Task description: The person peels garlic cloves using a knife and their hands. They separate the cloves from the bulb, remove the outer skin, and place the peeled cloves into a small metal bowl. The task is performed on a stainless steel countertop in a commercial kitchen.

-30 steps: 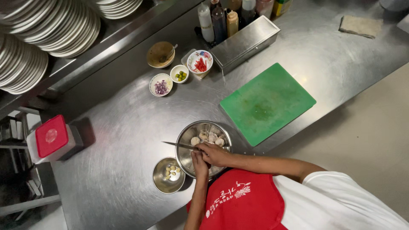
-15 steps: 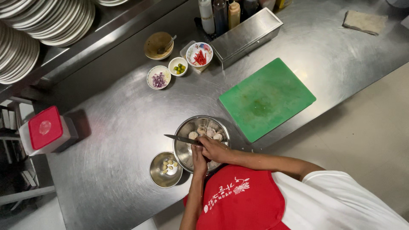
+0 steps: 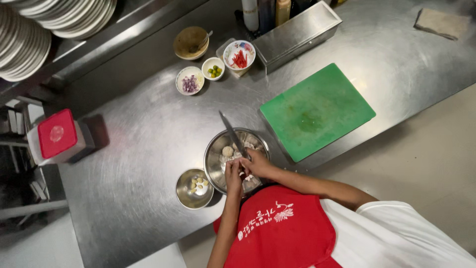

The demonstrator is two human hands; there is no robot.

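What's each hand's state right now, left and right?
Left hand: closed around something small over the large steel bowl; what it is cannot be told.
Right hand: closed on the knife, blade pointing away over the bowl.

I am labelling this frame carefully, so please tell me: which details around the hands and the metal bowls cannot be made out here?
- Head view: what the left hand holds over the large round steel bowl; both hands cover it.
- Knife handle: hidden in the right hand grip.
- Pale pieces in the small steel bowl: too small to identify.
- Stacked white plates: cut off by the top and left edges.
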